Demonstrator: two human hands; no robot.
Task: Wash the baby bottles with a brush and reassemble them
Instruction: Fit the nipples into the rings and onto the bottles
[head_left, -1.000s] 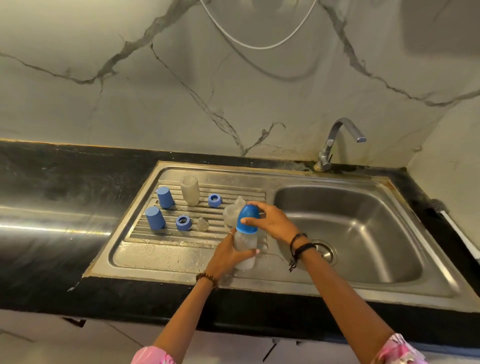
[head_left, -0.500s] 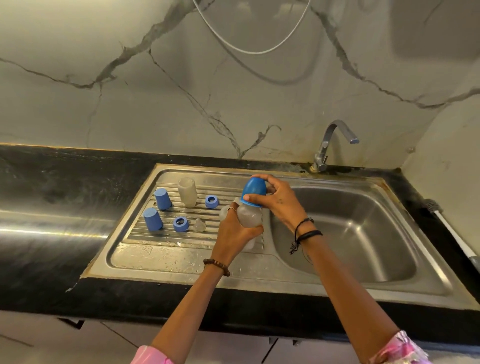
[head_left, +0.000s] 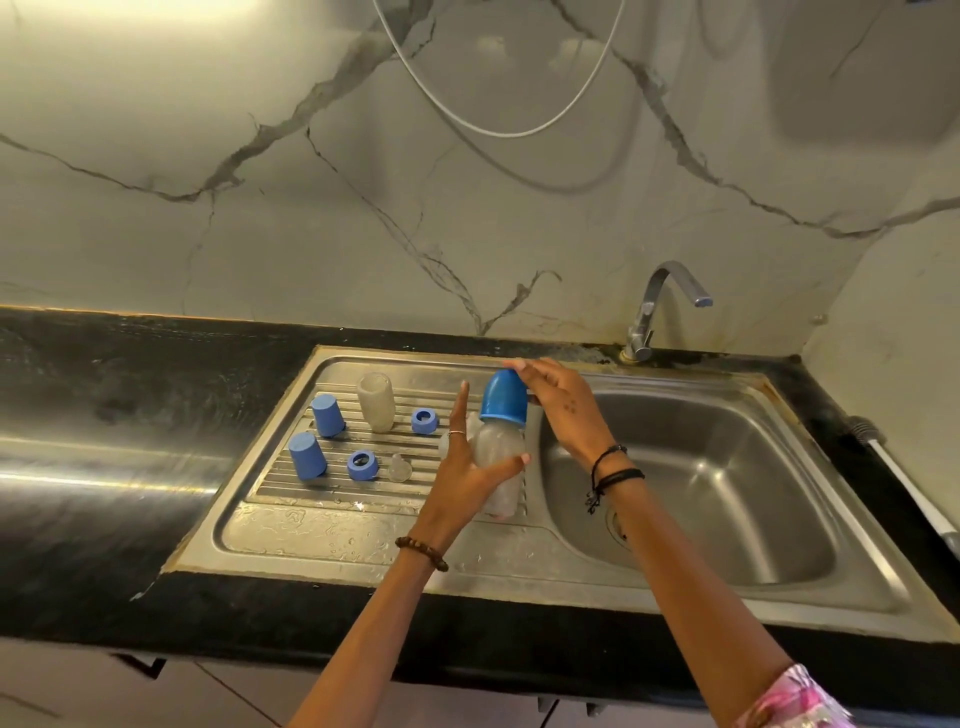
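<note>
Bottle (head_left: 500, 457) is cradled loosely by left hand (head_left: 467, 467), forefinger raised; blue cap (head_left: 503, 397) is pinched by right hand (head_left: 563, 410); wet plastic could be dropped.

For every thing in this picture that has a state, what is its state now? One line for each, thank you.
Capped bottle: held tilted, blue cap on.
Left hand: grips the bottle body.
Right hand: fingers touch the cap top.
Open bottle: uncapped, on the drainboard.
Two loose caps: mouth down.
Two rings: lying flat.
Nipple: loose.
Faucet: no water visible.
</note>
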